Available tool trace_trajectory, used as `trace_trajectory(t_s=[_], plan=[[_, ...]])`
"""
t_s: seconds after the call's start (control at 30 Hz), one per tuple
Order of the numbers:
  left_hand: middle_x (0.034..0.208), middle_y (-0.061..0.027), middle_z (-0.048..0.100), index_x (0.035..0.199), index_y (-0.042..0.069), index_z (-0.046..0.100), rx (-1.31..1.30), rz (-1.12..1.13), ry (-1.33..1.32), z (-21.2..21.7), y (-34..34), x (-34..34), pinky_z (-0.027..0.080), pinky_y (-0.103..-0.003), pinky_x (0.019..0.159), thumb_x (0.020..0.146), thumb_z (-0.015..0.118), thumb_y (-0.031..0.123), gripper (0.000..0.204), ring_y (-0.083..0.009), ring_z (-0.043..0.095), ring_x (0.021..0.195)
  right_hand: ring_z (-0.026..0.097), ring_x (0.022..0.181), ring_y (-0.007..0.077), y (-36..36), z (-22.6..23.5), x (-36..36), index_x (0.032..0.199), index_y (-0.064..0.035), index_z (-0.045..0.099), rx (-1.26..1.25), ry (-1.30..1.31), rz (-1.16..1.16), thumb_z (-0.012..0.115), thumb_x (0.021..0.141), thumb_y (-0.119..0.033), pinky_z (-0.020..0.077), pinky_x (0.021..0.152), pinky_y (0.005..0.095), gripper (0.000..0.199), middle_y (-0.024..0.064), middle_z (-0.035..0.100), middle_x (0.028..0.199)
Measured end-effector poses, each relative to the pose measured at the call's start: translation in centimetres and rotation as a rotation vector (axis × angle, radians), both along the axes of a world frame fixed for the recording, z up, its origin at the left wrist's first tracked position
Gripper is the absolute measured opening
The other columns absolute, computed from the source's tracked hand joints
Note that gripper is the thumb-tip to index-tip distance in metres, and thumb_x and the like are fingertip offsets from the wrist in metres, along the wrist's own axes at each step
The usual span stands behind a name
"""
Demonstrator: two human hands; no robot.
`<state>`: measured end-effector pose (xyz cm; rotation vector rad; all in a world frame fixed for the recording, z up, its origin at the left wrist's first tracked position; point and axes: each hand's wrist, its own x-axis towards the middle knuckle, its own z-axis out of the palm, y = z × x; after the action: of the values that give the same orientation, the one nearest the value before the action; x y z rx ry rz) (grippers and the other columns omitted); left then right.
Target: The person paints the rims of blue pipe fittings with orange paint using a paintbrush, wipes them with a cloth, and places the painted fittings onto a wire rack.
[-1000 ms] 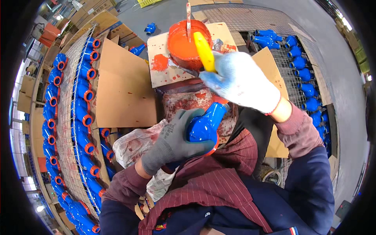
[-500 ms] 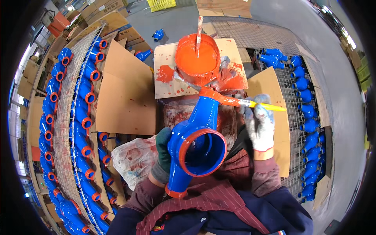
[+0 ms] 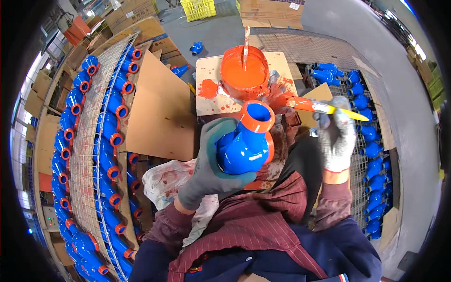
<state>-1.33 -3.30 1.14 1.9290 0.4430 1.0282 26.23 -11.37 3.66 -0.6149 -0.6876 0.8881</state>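
Observation:
My left hand [image 3: 206, 157], in a grey-green glove, is wrapped round a blue pipe fitting [image 3: 240, 152] in front of my lap. The fitting's neck points up, its rim coated orange-red; another red rim shows on its right side. Between the fingers of my right hand [image 3: 340, 136], in a stained white glove, is a paintbrush [image 3: 307, 104] with a yellow handle tip. Its red-soaked bristles point left, apart from the fitting, near the paint pot. That pot [image 3: 227, 89] of orange-red paint has a stick [image 3: 246, 44] standing in it, on a splattered cardboard sheet [image 3: 206, 105].
Blue fittings with red rims line mesh racks [image 3: 84, 155] on the left. More blue fittings [image 3: 373, 169] stand on a mesh rack at right. A cardboard panel [image 3: 162, 113] rises left of the pot. A stained cloth [image 3: 164, 181] lies by my left forearm.
My left hand has turned the fitting so its wide mouth no longer faces up and a red-rimmed neck does. The brush has come off the fitting and moved right with my right hand.

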Motion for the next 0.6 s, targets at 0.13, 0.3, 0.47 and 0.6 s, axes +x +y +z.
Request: trace_trajectory(t_s=[0.13, 0.3, 0.47, 0.6], plan=[[0.134, -0.0217, 0.042, 0.137, 0.01, 0.039, 0.387, 0.13, 0.063, 1.2, -0.7, -1.3, 0.046, -0.047, 0.1, 0.055, 0.092, 0.022, 0.099, -0.0369, 0.048, 0.123, 0.056, 0.069, 0.0138, -1.9, 3.3, -0.7, 0.103, -0.0016, 0.059, 0.009, -0.302, -0.089, 0.072, 0.085, -0.024, 0.0446, 0.061, 0.0229, 0.031, 0.0169, 0.064, 0.103], [0.136, -0.0226, 0.041, 0.14, 0.01, 0.035, 0.464, 0.09, 0.043, 1.5, -1.8, -1.9, 0.046, -0.048, 0.1, 0.055, 0.093, 0.022, 0.104, -0.0381, 0.047, 0.124, 0.06, 0.068, 0.0116, -2.0, 7.5, -2.4, 0.103, 0.0, 0.063, 0.054, -0.533, -0.05, 0.078, 0.081, -0.021, 0.0472, 0.057, 0.0237, 0.033, 0.0103, 0.066, 0.098], [0.136, -0.0225, 0.041, 0.141, 0.01, 0.033, 0.454, 0.107, 0.05, 1.1, -2.5, -2.1, 0.045, -0.049, 0.101, 0.055, 0.094, 0.024, 0.106, -0.0381, 0.046, 0.125, 0.061, 0.096, 0.0219, -2.2, 10.1, -3.9, 0.089, -0.0021, 0.064, -0.043, -0.821, -0.006, 0.079, 0.075, -0.02, 0.0485, 0.08, 0.0317, 0.027, 0.0129, 0.063, 0.098], [0.136, -0.022, 0.042, 0.14, 0.01, 0.033, 0.43, 0.133, 0.041, 0.8, -2.5, -1.8, 0.044, -0.048, 0.102, 0.056, 0.094, 0.027, 0.105, -0.0374, 0.046, 0.125, 0.063, 0.084, 0.015, -3.3, 8.4, -4.0, 0.101, 0.0007, 0.061, -0.068, -0.745, -0.135, 0.074, 0.081, -0.009, 0.0477, 0.065, 0.0235, 0.026, 0.0098, 0.064, 0.091]])
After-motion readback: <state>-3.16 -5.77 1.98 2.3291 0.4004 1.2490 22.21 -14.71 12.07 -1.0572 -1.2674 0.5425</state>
